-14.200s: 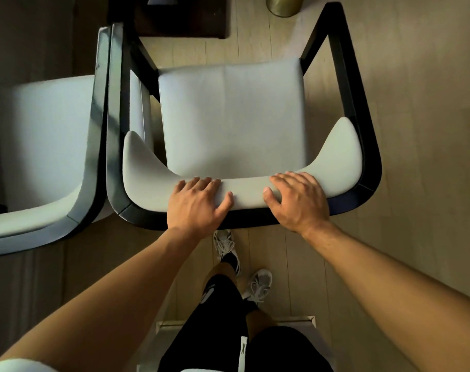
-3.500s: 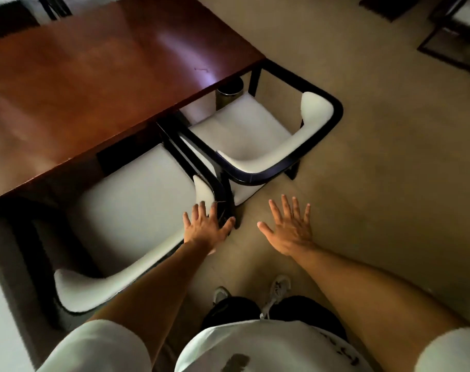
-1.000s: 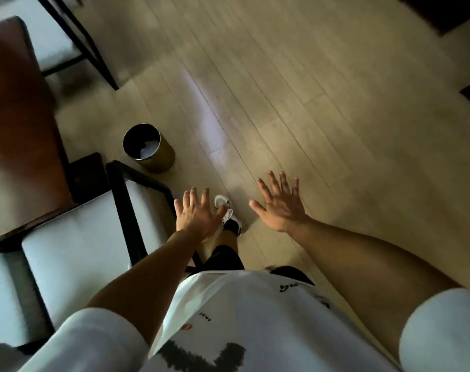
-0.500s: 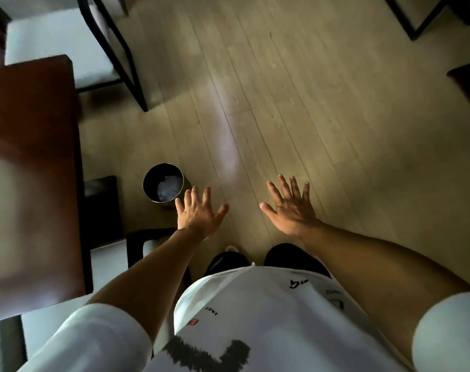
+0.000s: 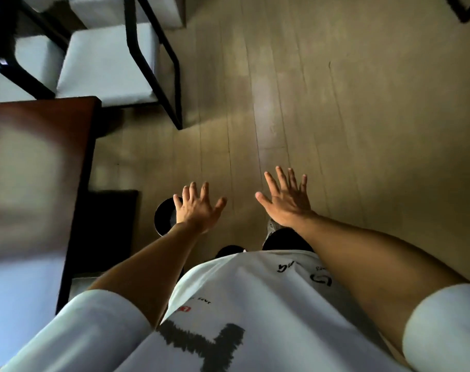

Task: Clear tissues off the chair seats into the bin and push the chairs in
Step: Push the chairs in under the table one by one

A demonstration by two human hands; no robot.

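Both of my hands hover over the wooden floor with fingers spread and nothing in them. My left hand (image 5: 197, 208) partly covers the round dark bin (image 5: 164, 217), which stands on the floor by the table corner. My right hand (image 5: 286, 201) is to its right, over bare floor. At the top left a white-cushioned chair with a black frame (image 5: 107, 65) stands at the far end of the dark red table (image 5: 38, 162), its seat showing no tissue. A second white chair (image 5: 32, 57) sits just left of it.
A black table leg or base (image 5: 107, 226) lies between the table edge and the bin. My feet and dark shorts (image 5: 282, 234) are below my hands. Wide bare floor (image 5: 349, 116) spreads to the right. A dark frame corner (image 5: 467, 9) shows at top right.
The view has moved forward along the table's end: the bin has slid down under my left hand, and the far chairs have come closer. Both hands stay open and spread.
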